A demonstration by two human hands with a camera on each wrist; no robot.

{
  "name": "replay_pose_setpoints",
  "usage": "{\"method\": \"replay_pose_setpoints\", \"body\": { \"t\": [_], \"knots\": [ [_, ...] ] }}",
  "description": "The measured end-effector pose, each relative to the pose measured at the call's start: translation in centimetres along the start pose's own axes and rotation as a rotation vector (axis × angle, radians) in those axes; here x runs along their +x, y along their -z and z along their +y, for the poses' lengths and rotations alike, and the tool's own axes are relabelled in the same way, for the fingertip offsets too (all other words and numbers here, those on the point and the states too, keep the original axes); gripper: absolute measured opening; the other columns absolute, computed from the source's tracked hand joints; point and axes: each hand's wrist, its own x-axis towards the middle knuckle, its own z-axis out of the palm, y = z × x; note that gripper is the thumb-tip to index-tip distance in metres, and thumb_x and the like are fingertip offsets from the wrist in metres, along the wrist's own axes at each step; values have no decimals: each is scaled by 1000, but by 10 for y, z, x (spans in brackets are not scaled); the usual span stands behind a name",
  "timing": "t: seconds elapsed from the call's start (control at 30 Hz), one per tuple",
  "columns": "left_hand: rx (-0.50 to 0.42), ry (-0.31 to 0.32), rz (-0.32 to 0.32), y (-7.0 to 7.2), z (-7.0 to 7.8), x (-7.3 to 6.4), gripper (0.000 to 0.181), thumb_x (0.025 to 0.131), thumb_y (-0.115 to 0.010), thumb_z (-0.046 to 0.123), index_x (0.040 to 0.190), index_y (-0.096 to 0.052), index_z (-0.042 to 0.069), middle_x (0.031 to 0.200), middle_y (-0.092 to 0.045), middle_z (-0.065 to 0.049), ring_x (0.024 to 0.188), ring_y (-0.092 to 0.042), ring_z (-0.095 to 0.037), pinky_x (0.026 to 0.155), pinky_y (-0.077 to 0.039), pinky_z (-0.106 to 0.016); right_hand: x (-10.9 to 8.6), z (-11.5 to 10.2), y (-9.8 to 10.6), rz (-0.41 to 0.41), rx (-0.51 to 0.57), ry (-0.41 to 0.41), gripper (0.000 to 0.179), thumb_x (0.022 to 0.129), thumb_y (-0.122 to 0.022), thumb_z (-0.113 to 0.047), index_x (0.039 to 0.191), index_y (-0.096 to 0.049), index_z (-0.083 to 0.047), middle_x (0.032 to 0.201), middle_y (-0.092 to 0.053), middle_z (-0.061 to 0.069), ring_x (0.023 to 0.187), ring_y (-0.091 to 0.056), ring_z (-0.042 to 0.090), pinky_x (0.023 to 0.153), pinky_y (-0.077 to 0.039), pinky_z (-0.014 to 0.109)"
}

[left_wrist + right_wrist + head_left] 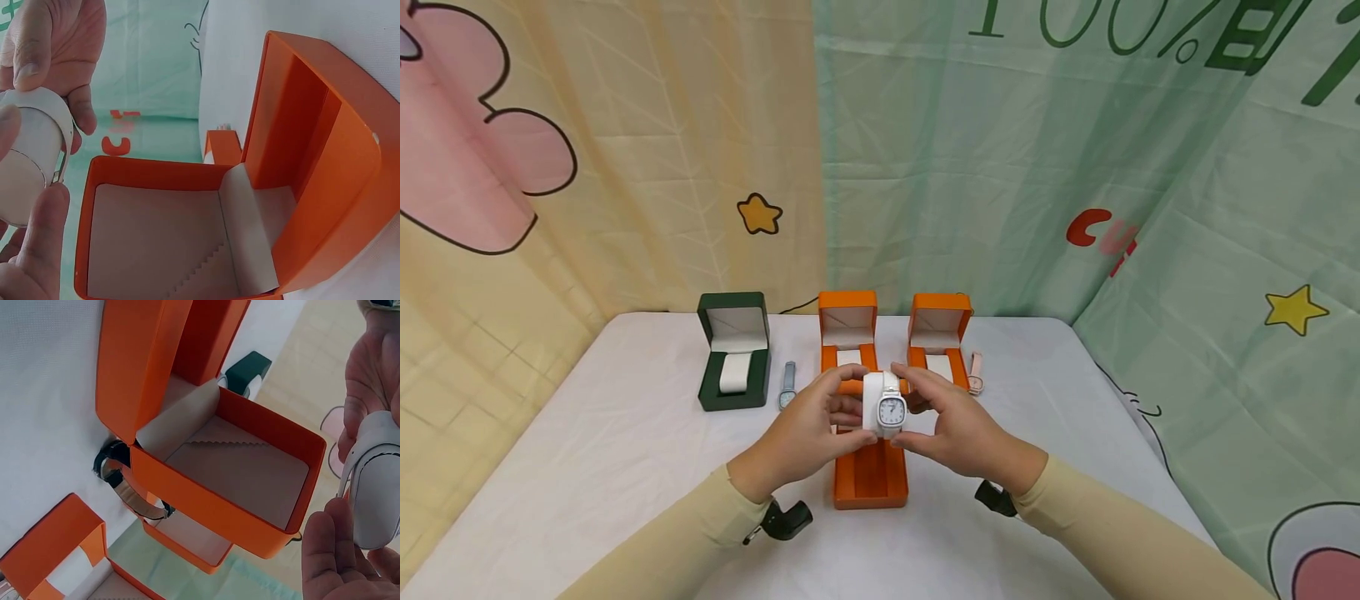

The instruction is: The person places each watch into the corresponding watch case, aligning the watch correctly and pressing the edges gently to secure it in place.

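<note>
In the head view both hands hold a white watch cushion (872, 400) with a white wristwatch (891, 408) on it, its square dial facing up. My left hand (805, 425) grips the cushion's left side, thumb at the near end and fingers at the far end. At the watch side, my right hand (958, 421) pinches with thumb and fingertips. Close-up in the left wrist view, the white strap (44, 100) curves round the cushion. Under the hands stands an open orange watch box (871, 492), its compartment bare; the hands partly cover it in the head view.
A green box (733, 396) with a white cushion stands at the back left, beside a light-blue watch (787, 385). Two open orange boxes (847, 300) (940, 304) stand behind, with a pink watch (975, 372) at right. A dark-strapped watch (128, 487) lies beside the near box.
</note>
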Motion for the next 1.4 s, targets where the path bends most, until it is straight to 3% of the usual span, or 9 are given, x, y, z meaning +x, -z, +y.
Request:
{"method": "replay_pose_setpoints", "body": {
  "t": [0.1,0.23,0.5,0.73,0.9,1.0,1.2,1.4],
  "knots": [
    [8,-12,-16,1,0,0,81,87,-85,4,154,-39,11,138,-60,-11,111,-72,-21,94,-62,-33,0,0,0,-5,2,-11,86,88,-87,-15,160,-41,-12,128,-64,5,110,-68,21,96,-60,27],
    [17,-18,-36,1,0,0,82,88,-84,3,155,-38,10,134,-61,-14,112,-72,-22,95,-61,-38,0,1,1,-4,-1,-3,85,88,-87,-15,159,-42,-11,128,-62,4,109,-66,22,95,-60,27],
    [22,-6,-32,1,1,1,81,88,-84,3,155,-40,12,139,-59,-13,111,-72,-21,94,-61,-29,1,0,0,4,-9,5,86,86,-89,-13,159,-43,-12,136,-60,0,108,-64,15,94,-60,26],
    [27,-13,-26,1,1,1,79,87,-84,2,154,-42,12,139,-59,-12,110,-72,-20,93,-61,-29,2,1,0,-9,12,4,84,87,-87,-12,159,-42,-11,145,-56,1,110,-63,18,97,-59,29],
    [32,-11,-21,1,2,1,80,88,-84,2,154,-42,12,135,-61,-11,109,-72,-20,94,-62,-35,3,1,0,-15,8,-15,83,88,-87,-13,159,-42,-13,147,-55,-1,111,-62,15,97,-59,28],
    [32,-10,-20,1,2,1,80,87,-84,3,155,-42,12,134,-62,-10,109,-73,-20,95,-62,-37,4,2,0,-20,9,-22,83,88,-86,-14,159,-42,-13,145,-55,-1,110,-62,15,97,-60,29],
    [37,-12,-20,1,3,1,81,88,-85,4,156,-42,10,137,-61,-12,110,-74,-20,93,-62,-30,5,4,0,-31,17,-21,82,89,-85,-15,159,-42,-13,143,-56,-2,108,-61,15,96,-60,35],
    [35,-2,-23,1,2,1,81,87,-84,3,156,-42,11,140,-60,-11,110,-74,-19,92,-62,-29,5,4,0,-38,17,-13,80,90,-84,-16,158,-42,-12,139,-57,-3,106,-61,18,92,-59,28]
  ]
}}
